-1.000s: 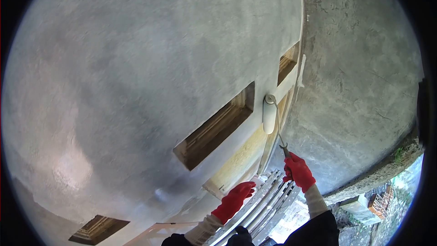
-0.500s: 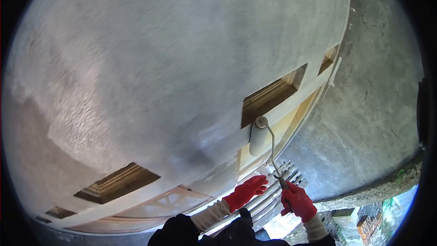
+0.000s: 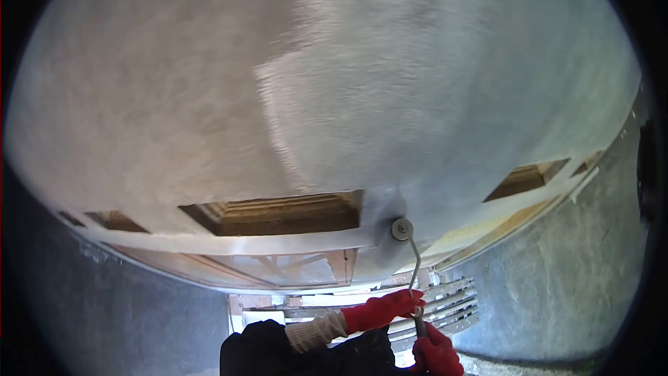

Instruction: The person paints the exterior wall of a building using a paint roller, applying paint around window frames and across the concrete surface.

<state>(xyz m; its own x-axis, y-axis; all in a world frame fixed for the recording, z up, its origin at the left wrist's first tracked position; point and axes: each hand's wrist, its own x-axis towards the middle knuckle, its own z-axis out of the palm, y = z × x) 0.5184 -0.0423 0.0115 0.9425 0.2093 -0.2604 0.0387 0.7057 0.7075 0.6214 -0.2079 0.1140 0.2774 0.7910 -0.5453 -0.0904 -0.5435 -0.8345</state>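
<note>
A paint roller (image 3: 416, 264) stands upright in front of me, its round end against the large pale plastered surface (image 3: 362, 111), between two dark recesses. My right hand (image 3: 438, 351), in a red glove, is closed round the roller's dark handle at the bottom of the view. My left hand (image 3: 383, 308), also red-gloved, reaches across from the left; its fingers close on the roller's bent metal rod just above the handle. Most of the roller's sleeve is seen end-on. A lighter, wet-looking area with a ragged edge meets a browner, duller area (image 3: 160, 97) on the left.
A rectangular recess (image 3: 278, 216) with stepped brown edges lies left of the roller, another recess (image 3: 525, 179) to its right. Below are a glazed panel (image 3: 278, 269) and slatted boards (image 3: 445, 306). Grey walls (image 3: 550, 292) stand at both sides.
My view has swung left, bringing more of the browner area in. My left hand, open and apart from the roller before, now grips its rod. The right hand still holds the handle.
</note>
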